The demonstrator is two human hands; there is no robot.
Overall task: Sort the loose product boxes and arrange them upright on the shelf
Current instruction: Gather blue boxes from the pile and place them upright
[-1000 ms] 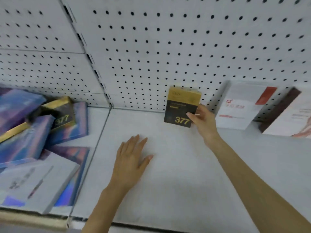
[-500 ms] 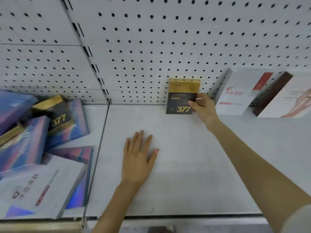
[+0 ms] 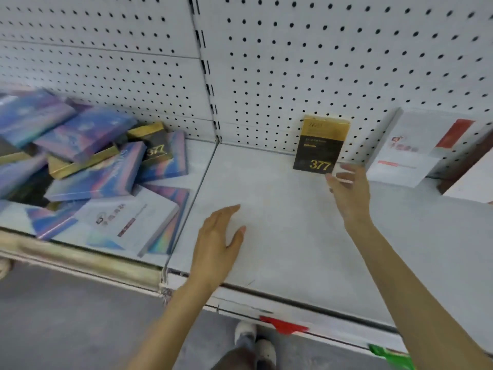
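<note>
A black and gold box marked 377 [image 3: 320, 145] stands upright against the pegboard at the back of the white shelf [image 3: 280, 222]. My right hand [image 3: 349, 193] hovers just in front of its lower right corner, fingers spread, holding nothing. My left hand [image 3: 216, 241] is over the shelf surface near the front, fingers straight and empty. On the left shelf section lies a loose pile of boxes: several iridescent blue-purple ones [image 3: 93, 180], another 377 box [image 3: 154, 145] and a white box [image 3: 128, 222].
A white box with a red stripe [image 3: 416, 148] leans upright against the pegboard [image 3: 320, 62] to the right of the 377 box, with a brown-edged box [image 3: 464, 172] beyond it. The grey floor and a shoe [image 3: 245, 335] show below the shelf edge.
My right hand has let go of the upright 377 box and drawn back a little. The view has shifted right and down; my left hand has lifted slightly toward the shelf front.
</note>
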